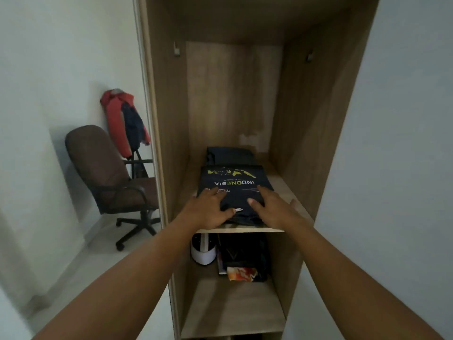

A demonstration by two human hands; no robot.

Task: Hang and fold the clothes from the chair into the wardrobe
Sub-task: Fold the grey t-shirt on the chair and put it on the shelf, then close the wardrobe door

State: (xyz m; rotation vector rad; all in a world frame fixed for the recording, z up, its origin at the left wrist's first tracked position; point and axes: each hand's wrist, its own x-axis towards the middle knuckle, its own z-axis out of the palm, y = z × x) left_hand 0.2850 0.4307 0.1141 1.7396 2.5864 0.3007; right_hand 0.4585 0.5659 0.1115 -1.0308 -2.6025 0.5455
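The left hand and right hand press straight, open fingers on the folded T-shirt; soft and light, it probably needs support under both side edges.

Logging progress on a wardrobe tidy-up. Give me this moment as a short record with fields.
shirt: black, folded, on the upper shelf
left hand: flat on shirt, near-left
right hand: flat on shirt, near-right
behind shirt: dark folded garment
chair: left of wardrobe, red jacket hanging behind it
lower shelf: white object, dark items
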